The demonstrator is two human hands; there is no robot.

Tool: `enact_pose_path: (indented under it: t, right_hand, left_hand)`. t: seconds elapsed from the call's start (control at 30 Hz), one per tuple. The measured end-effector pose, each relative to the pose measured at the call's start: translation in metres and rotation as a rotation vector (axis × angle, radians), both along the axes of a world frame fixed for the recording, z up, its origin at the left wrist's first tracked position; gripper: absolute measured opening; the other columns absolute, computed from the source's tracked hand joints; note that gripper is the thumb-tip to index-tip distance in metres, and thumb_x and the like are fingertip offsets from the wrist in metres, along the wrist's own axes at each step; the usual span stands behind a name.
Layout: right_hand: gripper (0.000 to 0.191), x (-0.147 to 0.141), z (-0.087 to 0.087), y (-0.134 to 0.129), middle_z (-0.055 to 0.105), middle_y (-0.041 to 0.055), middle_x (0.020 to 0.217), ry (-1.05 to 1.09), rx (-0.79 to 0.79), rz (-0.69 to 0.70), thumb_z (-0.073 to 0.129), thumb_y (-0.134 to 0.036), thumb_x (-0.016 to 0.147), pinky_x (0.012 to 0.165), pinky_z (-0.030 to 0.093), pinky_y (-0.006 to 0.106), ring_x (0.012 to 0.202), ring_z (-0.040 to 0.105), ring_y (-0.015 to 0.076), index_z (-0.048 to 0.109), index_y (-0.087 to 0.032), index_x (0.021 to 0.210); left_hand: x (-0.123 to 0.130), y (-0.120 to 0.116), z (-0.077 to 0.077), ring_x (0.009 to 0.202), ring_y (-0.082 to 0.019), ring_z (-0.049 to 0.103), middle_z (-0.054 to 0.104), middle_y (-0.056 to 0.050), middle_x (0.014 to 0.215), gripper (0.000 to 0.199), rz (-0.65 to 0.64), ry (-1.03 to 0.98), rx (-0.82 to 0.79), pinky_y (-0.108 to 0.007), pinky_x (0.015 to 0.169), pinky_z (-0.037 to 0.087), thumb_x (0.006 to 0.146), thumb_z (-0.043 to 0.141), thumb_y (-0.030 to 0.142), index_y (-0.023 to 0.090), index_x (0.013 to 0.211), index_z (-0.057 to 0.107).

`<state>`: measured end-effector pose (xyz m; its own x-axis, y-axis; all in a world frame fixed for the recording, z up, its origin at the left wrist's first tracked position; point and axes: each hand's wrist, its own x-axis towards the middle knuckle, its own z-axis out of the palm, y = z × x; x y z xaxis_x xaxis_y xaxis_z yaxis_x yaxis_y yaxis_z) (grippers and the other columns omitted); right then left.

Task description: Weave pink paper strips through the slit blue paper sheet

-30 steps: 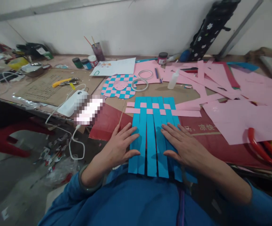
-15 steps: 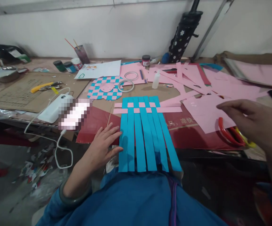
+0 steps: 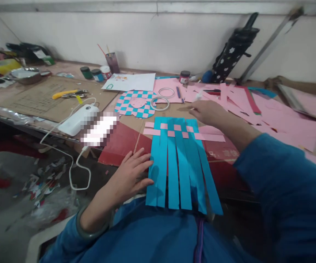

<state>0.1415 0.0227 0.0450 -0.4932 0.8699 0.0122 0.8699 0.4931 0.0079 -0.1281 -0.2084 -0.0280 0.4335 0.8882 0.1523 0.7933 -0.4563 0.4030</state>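
Two pink strips (image 3: 152,132) woven through blue strips (image 3: 174,175), left hand (image 3: 129,175) spread open beside them, right hand (image 3: 207,112) empty with fingers together, a third strip seemingly needed.

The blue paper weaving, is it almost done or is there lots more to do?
It looks like it's just begun. Two pink strips already weave across the top of the blue strips. Right now the left hand rests on the blue strips, and the right hand reaches toward the pink paper. Most of the blue length has no pink through it yet.
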Motion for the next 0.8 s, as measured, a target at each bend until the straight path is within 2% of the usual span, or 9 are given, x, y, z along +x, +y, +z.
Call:
enact_pose_path:
  t: [0.13,0.23,0.4,0.5,0.57,0.67,0.77,0.8]
  right_hand:
    - [0.043,-0.046,-0.009,0.018,0.064,0.0123,0.134,-0.094,-0.011,0.094,0.041,-0.025,0.094,0.090,0.048,0.039,0.118,0.061,0.0287,0.062,-0.018,0.131]
    - [0.042,-0.070,-0.016,0.026,0.065,0.0137,0.130,-0.144,0.001,0.157,0.045,-0.024,0.092,0.085,0.048,0.037,0.113,0.063,0.0288,0.062,-0.019,0.130]
    - [0.042,-0.097,-0.034,0.031,0.068,0.0163,0.122,-0.184,0.039,0.207,0.042,-0.020,0.093,0.079,0.047,0.036,0.106,0.065,0.0283,0.060,-0.020,0.131]
    - [0.037,-0.104,-0.041,0.035,0.069,0.0186,0.117,-0.174,0.066,0.187,0.042,-0.017,0.092,0.080,0.047,0.038,0.106,0.064,0.0297,0.067,-0.017,0.120]
    - [0.033,-0.104,-0.038,0.038,0.071,0.0177,0.114,-0.146,0.070,0.176,0.044,-0.017,0.090,0.080,0.047,0.038,0.106,0.064,0.0299,0.071,-0.016,0.111]
    - [0.032,-0.095,-0.021,0.034,0.071,0.0147,0.113,-0.073,0.070,0.178,0.047,-0.021,0.089,0.080,0.048,0.036,0.105,0.065,0.0288,0.072,-0.016,0.109]
    - [0.034,-0.075,0.004,0.011,0.073,0.0085,0.108,0.056,0.071,0.187,0.046,-0.025,0.090,0.081,0.050,0.034,0.099,0.067,0.0245,0.070,-0.019,0.112]
    - [0.031,-0.067,0.011,-0.001,0.074,0.0065,0.099,0.205,0.015,0.182,0.049,-0.028,0.088,0.077,0.051,0.034,0.091,0.068,0.0235,0.071,-0.019,0.108]
  left_hand:
    - [0.003,0.003,-0.002,0.143,-0.034,0.039,0.058,-0.016,0.139,0.055,-0.034,-0.057,0.016,-0.064,0.114,0.032,0.093,0.047,0.058,0.018,0.129,0.060]
    - [0.004,0.004,-0.005,0.142,-0.036,0.041,0.060,-0.016,0.137,0.058,-0.047,-0.094,0.036,-0.066,0.112,0.032,0.093,0.044,0.061,0.017,0.126,0.062]
    - [0.004,0.003,-0.007,0.142,-0.035,0.040,0.060,-0.015,0.137,0.058,-0.046,-0.153,0.040,-0.064,0.114,0.030,0.093,0.042,0.062,0.017,0.126,0.061]
    - [0.004,0.002,-0.005,0.144,-0.034,0.037,0.059,-0.015,0.139,0.057,-0.043,-0.175,0.011,-0.062,0.116,0.029,0.092,0.047,0.061,0.018,0.127,0.061]
    - [0.002,0.001,-0.004,0.145,-0.033,0.037,0.058,-0.015,0.139,0.055,-0.035,-0.197,0.001,-0.062,0.116,0.029,0.092,0.050,0.059,0.018,0.127,0.061]
    - [-0.005,-0.001,0.000,0.144,-0.032,0.038,0.059,-0.015,0.139,0.050,-0.008,-0.283,0.036,-0.060,0.115,0.033,0.092,0.053,0.054,0.018,0.126,0.061]
    - [-0.012,-0.001,0.007,0.141,-0.029,0.043,0.059,-0.014,0.139,0.043,0.023,-0.449,0.097,-0.053,0.115,0.038,0.092,0.059,0.044,0.020,0.127,0.061]
    - [-0.012,0.001,0.010,0.140,-0.027,0.045,0.059,-0.013,0.139,0.042,0.041,-0.524,0.103,-0.051,0.115,0.039,0.091,0.061,0.041,0.021,0.128,0.061]
